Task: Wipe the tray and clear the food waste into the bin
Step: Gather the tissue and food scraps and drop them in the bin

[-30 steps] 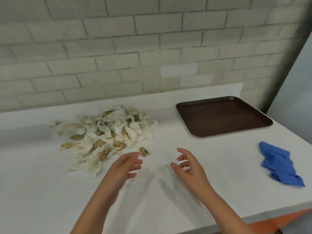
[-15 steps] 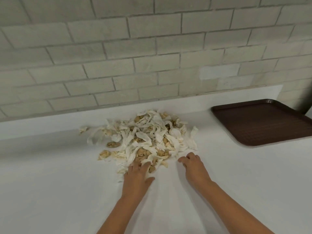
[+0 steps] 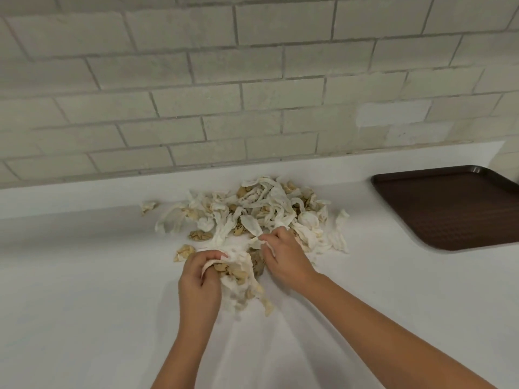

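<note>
The left hand (image 3: 199, 279) is curling its fingers around a clump of white strips and tan scraps at the near edge of the food waste (image 3: 252, 211), while the right hand (image 3: 283, 258), just beside it, is digging bent fingers into the same heap and pinching a white strip. The waste is lying in a loose pile on the white counter (image 3: 84, 276), close to the brick wall (image 3: 252, 80), with one small scrap sitting apart at its left. The brown tray (image 3: 449, 211) is resting flat on the counter well to the right of the pile.
</note>
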### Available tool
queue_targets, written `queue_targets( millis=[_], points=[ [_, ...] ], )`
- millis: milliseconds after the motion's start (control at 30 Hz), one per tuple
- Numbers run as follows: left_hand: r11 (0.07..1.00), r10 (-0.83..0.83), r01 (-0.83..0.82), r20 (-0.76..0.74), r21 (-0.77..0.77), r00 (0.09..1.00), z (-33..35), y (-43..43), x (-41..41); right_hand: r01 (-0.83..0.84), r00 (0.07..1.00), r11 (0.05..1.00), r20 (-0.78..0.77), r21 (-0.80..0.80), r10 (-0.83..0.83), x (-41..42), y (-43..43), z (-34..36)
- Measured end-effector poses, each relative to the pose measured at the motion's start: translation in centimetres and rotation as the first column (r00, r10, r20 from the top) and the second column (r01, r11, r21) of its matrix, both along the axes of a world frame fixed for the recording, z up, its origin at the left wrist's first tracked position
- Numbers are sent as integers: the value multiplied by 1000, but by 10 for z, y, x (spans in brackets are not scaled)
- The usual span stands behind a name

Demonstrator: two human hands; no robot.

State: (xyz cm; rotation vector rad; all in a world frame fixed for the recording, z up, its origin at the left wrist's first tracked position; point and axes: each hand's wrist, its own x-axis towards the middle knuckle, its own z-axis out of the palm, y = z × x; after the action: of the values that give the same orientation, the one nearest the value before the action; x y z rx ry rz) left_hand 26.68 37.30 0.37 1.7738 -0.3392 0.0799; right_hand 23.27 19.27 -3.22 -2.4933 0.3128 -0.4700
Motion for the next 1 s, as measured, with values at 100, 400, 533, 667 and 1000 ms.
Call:
queue_targets(
  millis=[100,400,533,667,1000],
  points=[
    [994,101,-102,-31,-43,994,12,13,6,-68,995,992,-75,-104,60,23,9,3],
    [966,195,-191,-7,175,981,-6,43,27,-225,930,901,-358,-371,85,46,36,-31],
    [906,149,-153,39,394,988,-34,44,26,-240,962,913,-211,-331,176,45,36,-37],
    [777,67,-171,190,606,980,-64,43,25,-196,980,967,-63,-165,188,42,30,-29],
    [818,44,-144,189,557,981,-79,41,35,-85,984,925,179,369,19,35,7,29]
  ],
)
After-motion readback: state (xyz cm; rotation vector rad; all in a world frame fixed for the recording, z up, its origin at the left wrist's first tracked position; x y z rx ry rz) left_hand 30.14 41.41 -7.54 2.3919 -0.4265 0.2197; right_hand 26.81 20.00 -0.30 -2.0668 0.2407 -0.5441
